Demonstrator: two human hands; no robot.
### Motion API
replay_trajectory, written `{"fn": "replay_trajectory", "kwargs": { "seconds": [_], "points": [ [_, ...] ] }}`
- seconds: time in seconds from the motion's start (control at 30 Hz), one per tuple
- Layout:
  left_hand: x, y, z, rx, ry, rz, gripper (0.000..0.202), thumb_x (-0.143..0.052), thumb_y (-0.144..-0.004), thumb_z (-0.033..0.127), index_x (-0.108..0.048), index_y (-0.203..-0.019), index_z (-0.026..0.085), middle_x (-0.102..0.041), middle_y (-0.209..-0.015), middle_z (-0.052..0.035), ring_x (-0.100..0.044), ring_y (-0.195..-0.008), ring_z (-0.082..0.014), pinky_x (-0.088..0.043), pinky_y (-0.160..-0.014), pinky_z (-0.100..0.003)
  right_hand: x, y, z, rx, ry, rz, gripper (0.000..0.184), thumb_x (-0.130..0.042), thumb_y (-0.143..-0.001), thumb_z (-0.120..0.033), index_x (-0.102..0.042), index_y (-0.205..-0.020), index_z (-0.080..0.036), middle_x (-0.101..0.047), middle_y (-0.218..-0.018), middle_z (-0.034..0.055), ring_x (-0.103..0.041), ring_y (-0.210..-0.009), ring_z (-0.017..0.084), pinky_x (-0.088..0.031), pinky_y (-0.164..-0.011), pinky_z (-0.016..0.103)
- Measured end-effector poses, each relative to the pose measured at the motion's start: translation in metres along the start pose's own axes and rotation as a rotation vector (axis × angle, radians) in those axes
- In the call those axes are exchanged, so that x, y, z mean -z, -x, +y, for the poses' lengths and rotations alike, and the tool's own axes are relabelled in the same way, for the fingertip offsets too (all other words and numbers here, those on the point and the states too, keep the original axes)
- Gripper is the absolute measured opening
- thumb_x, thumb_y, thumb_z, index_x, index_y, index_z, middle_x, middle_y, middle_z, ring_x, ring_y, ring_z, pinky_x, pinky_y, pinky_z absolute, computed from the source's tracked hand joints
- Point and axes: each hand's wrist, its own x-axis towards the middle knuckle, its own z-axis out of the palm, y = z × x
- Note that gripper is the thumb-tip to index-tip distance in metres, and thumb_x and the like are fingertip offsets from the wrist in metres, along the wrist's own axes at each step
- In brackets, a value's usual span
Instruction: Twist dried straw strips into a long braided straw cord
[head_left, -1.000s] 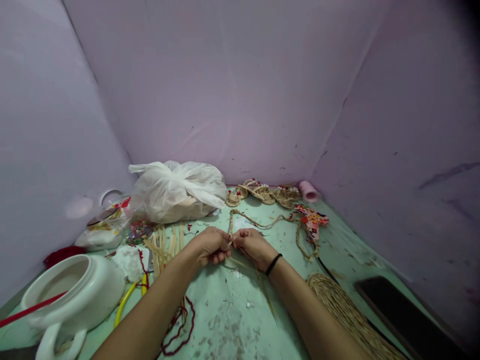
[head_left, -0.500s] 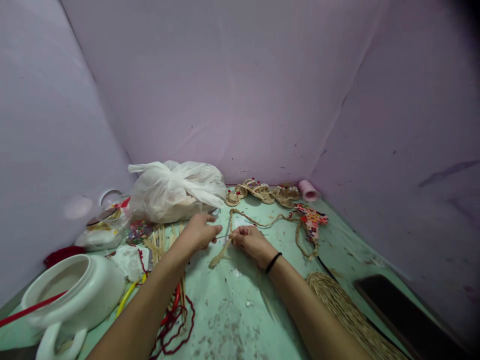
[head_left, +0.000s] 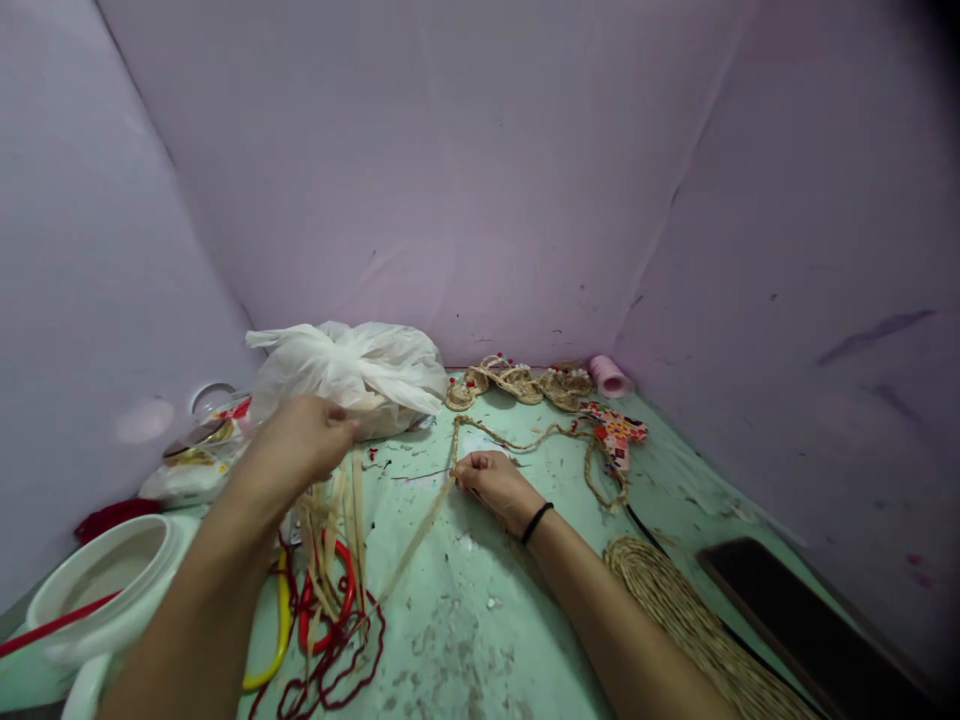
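My right hand [head_left: 495, 485], with a black band on its wrist, pinches the lower end of a twisted straw cord [head_left: 517, 442]. From that pinch a loose pale straw strip [head_left: 416, 545] trails toward the front left. The cord bends at the back and runs right to a loop beside a red patterned piece of fabric [head_left: 619, 430]. My left hand [head_left: 311, 435] is over the left side, in front of a white plastic bag [head_left: 375, 365]. Its fingers are curled together, and whatever they hold is hidden. Flat straw strips [head_left: 349, 515] lie just below it.
Small woven straw sandals [head_left: 517, 383] and a pink thread spool [head_left: 610, 376] line the back wall. At left are a white pot [head_left: 161, 540], red-handled scissors [head_left: 349, 580] and dark red yarn [head_left: 379, 640]. A coiled straw mat [head_left: 660, 600] and a black phone [head_left: 795, 620] lie right.
My left hand has moved left, away from the cord's end, and its fingers have curled in. My right hand keeps its pinch. The straw strip now stretches longer toward the front left.
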Motion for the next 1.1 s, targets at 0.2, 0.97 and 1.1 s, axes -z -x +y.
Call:
{"fn": "replay_trajectory", "kwargs": {
  "seconds": [0.2,0.97,1.1],
  "points": [
    [-0.090,0.004,0.008,0.083,0.275,-0.457,0.024,-0.049,-0.069,0.019,-0.059,-0.087,0.007,-0.045,-0.036,0.0023,-0.040,-0.030,-0.0103,-0.026,-0.034,-0.020,0.001,-0.001,0.004,0.055,-0.016,-0.014,0.014,-0.048,-0.062,-0.017,-0.046,-0.049,-0.014,-0.037,-0.038,-0.0060,-0.027,-0.038,0.005,-0.018,-0.040,0.020],
    [-0.126,-0.002,-0.006,0.214,0.357,-0.414,0.011,-0.046,-0.051,0.012,-0.039,-0.042,0.015,-0.028,-0.029,0.0058,-0.017,-0.028,-0.0029,-0.007,-0.034,-0.020,0.019,0.016,-0.023,-0.014,0.637,0.079,0.016,-0.052,-0.058,-0.017,-0.053,-0.043,-0.014,-0.044,-0.038,0.0001,-0.038,-0.041,0.009,-0.025,-0.043,0.023],
    [-0.123,-0.004,-0.009,0.306,0.475,-0.526,0.019,-0.046,-0.054,0.018,-0.030,-0.042,0.018,-0.024,-0.031,0.0073,-0.014,-0.027,-0.0026,-0.004,-0.032,-0.020,0.005,0.028,-0.031,0.063,0.698,0.021,0.015,-0.049,-0.056,-0.011,-0.057,-0.043,-0.015,-0.048,-0.037,0.0020,-0.041,-0.041,0.010,-0.024,-0.043,0.022]
  ]
}}
